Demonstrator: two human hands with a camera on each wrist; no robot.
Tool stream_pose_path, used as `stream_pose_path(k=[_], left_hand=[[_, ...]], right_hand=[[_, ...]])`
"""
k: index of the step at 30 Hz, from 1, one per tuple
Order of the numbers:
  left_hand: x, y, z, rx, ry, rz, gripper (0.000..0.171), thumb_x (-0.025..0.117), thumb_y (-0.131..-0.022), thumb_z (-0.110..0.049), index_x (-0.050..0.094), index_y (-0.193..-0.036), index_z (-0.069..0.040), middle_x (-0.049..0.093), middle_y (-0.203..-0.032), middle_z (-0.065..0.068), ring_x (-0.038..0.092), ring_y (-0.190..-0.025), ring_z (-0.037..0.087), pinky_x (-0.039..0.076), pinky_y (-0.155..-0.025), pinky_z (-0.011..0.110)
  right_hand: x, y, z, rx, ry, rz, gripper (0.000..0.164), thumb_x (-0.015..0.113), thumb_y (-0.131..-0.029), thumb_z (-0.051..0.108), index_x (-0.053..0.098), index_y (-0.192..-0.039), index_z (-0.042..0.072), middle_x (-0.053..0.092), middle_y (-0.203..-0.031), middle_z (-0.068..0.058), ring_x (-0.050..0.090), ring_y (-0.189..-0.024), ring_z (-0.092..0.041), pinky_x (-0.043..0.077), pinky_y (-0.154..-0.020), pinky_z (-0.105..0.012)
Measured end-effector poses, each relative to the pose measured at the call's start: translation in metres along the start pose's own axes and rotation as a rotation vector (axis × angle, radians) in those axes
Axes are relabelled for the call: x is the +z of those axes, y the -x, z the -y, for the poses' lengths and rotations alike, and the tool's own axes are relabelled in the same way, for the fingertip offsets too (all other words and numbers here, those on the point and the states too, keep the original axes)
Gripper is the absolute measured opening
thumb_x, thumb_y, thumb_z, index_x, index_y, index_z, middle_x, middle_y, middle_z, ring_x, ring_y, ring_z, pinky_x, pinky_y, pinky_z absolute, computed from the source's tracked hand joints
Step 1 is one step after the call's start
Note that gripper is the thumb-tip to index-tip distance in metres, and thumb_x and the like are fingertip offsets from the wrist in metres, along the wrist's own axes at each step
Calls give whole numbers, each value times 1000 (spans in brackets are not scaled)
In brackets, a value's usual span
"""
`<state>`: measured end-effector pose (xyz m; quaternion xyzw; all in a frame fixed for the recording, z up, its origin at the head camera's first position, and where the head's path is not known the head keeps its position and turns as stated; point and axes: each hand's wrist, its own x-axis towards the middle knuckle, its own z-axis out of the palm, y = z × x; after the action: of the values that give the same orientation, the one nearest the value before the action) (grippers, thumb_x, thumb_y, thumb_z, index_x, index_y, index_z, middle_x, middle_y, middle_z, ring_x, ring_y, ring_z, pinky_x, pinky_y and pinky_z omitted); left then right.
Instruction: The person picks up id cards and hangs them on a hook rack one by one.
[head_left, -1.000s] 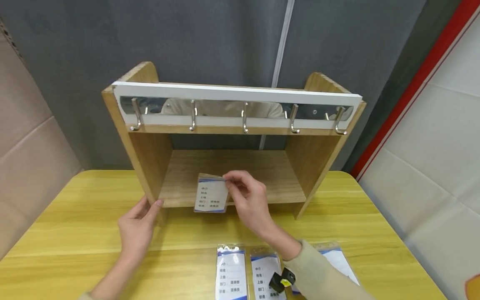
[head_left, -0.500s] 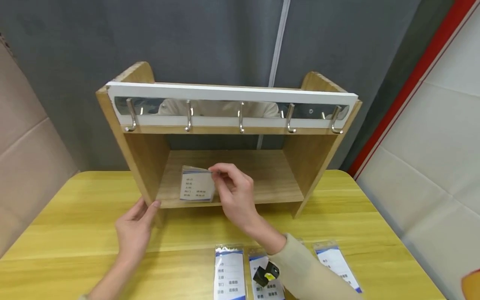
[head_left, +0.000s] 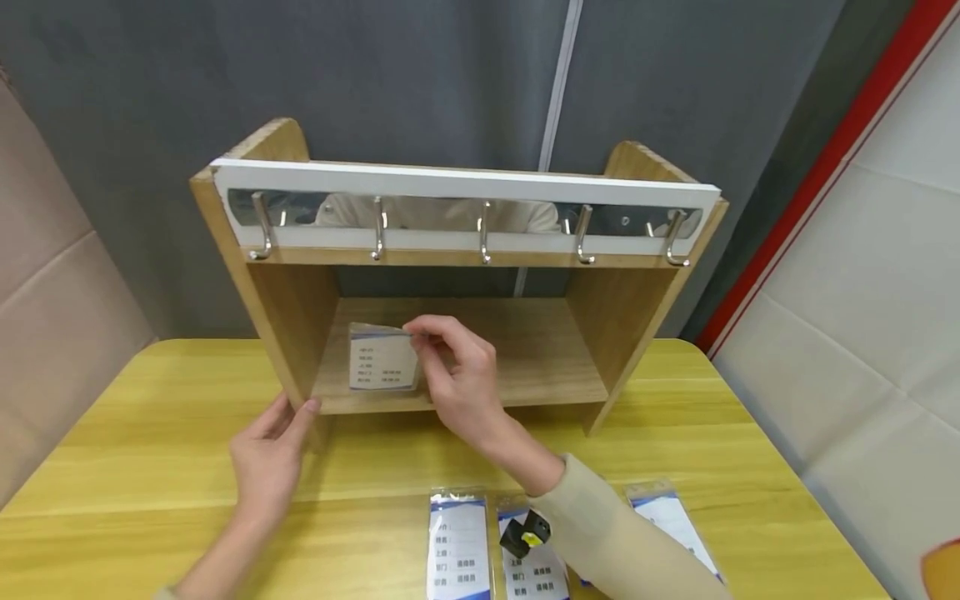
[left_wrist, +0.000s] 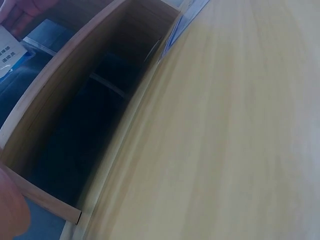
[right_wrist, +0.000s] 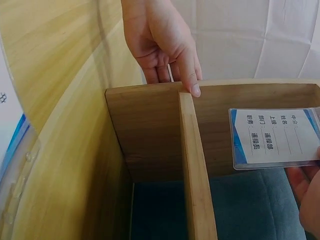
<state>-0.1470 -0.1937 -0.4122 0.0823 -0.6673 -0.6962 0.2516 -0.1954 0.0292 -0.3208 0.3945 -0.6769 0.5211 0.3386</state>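
A small wooden shelf (head_left: pixel 465 354) stands on the table, with a hook rail across its upper front. My right hand (head_left: pixel 457 375) pinches the top right corner of a badge holder (head_left: pixel 382 360) in the head view. The badge is a clear sleeve with a white card, blue bands and printed lines, held in front of the lower board's left part. In the right wrist view its printed face shows beside the side panel. My left hand (head_left: pixel 270 454) grips the shelf's left side panel (right_wrist: pixel 150 125) near the lower board, thumb at the front edge, fingers behind.
Several more badge holders (head_left: pixel 459 546) lie flat at the table's near edge, partly under my right forearm. Metal hooks (head_left: pixel 483 233) stick out from the white rail (head_left: pixel 465 185) above my right hand. A grey curtain (head_left: pixel 420 83) hangs behind the shelf.
My right hand has carried the badge holder left, up and inward, from the lower board's front edge to over its left part. My left hand keeps its hold on the side panel.
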Motion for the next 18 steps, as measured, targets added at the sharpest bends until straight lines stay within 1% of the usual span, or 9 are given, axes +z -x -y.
stream_pose_path(k=[3,10,18], left_hand=[[1,0,1,10,3,-1,42,75,-94,-4,62,-134,0,58,-131,21,67,-98,-7,56,-86,18],[1,0,4,41,4,4,41,75,-94,-2,63,-133,1,58,-132,21,66,-101,-6,55,-89,18],[0,0,1,22,-12,3,41,74,-95,-4,63,-134,0,57,-134,22,66,-103,-4,55,-89,18]], right_hand=[[2,-4,0,-11,0,-7,15,63,-97,-10,67,-108,-1,71,-100,-14,65,-81,-21,62,-73,-25],[5,-12,2,-62,15,-17,16,63,-96,-10,65,-109,-1,72,-100,-15,67,-84,-22,62,-74,-23],[10,-23,4,-115,-2,-14,17,62,-97,-10,64,-111,-1,72,-104,-16,68,-89,-21,63,-76,-23]])
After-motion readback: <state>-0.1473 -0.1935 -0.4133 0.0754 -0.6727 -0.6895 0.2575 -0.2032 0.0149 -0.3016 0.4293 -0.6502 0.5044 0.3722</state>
